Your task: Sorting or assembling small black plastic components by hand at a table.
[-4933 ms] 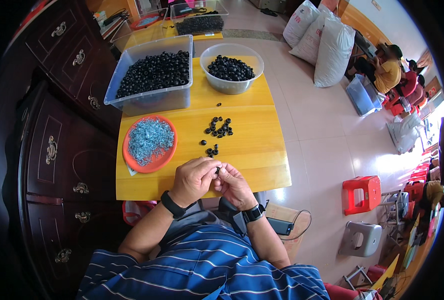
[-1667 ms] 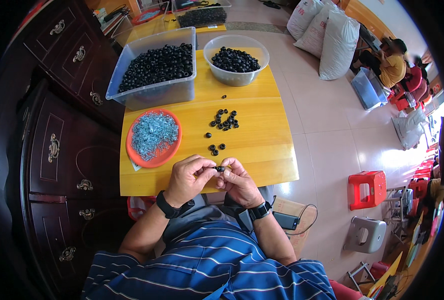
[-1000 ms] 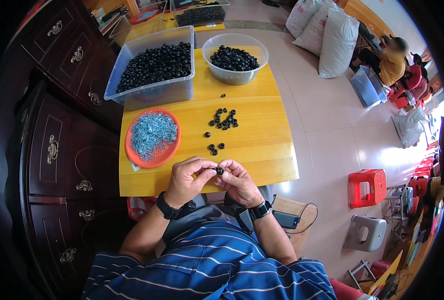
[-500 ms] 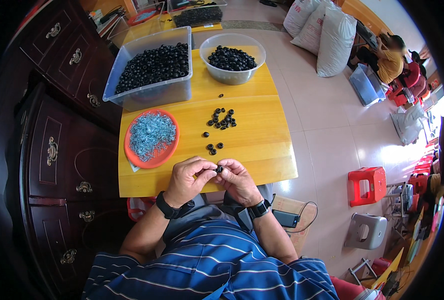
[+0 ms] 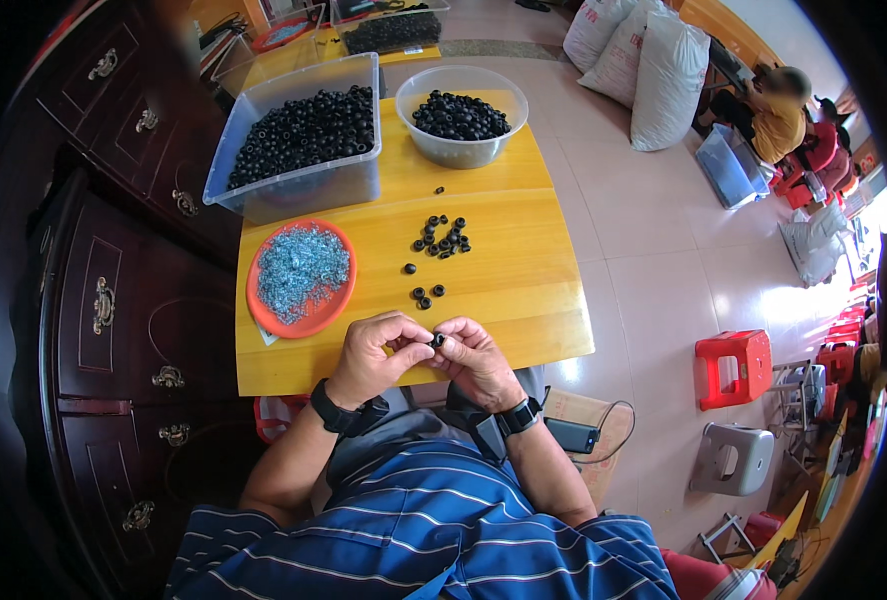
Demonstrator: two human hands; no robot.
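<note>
Just above the near edge of the yellow table point(image 5: 524, 240), my left hand point(image 5: 379, 352) and my right hand point(image 5: 476, 362) meet fingertip to fingertip. Between them they pinch a small black round part with a hole point(image 5: 438, 341). Whether a second small piece sits under the fingers is hidden. Beyond my hands lie a few loose black parts point(image 5: 421, 293), and farther off a loose cluster of the same kind point(image 5: 444, 237). Left of these is an orange-red plate point(image 5: 255, 290) heaped with small clear-bluish pieces point(image 5: 304, 270), too fine to name.
At the table's far side stand a clear bin point(image 5: 314, 190) and a round translucent bowl point(image 5: 461, 152), both holding black parts. Dark cabinets point(image 5: 114, 330) line the left. To the right are a red stool point(image 5: 732, 370), a grey stool point(image 5: 731, 460), white sacks point(image 5: 669, 90) and a seated person point(image 5: 779, 125).
The black part between my fingertips has turned slightly, its hole showing a little differently. My hands hold nearly the same place, and the whole view has shifted very slightly.
</note>
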